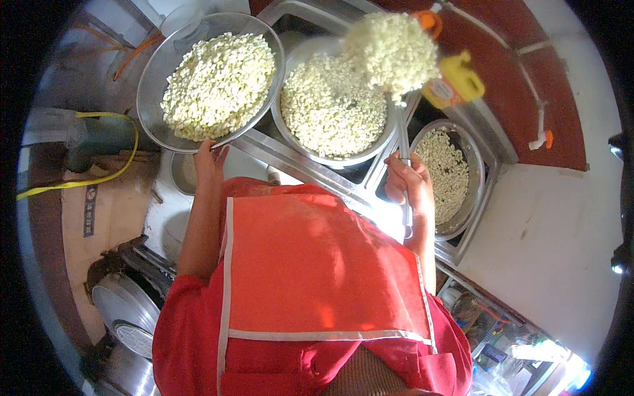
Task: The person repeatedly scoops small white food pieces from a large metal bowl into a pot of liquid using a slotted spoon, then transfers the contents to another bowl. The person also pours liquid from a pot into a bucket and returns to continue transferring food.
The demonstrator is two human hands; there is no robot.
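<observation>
My left hand (210, 161) grips the near rim of a wide mesh sieve (148, 106), which is heaped with small pale diced pieces (220, 84). My right hand (411, 178) is closed around the metal handle of a skimmer (402, 128). The skimmer's head, blurred and hidden under a pile of the same pieces (396, 52), is above the back right rim of a round metal pan (329, 159). More of these pieces (332, 114) fill that pan, between the sieve and the skimmer's handle. To the right of my right hand, a second pan (478, 173) holds similar pieces.
Both pans sit in a metal-framed counter (302, 166). A yellow plastic jug (458, 81) stands behind them at the right. A pale wall or panel (545, 222) borders the right side. At left are a metal bowl (183, 173), a yellow strap (119, 173) and cardboard (114, 208).
</observation>
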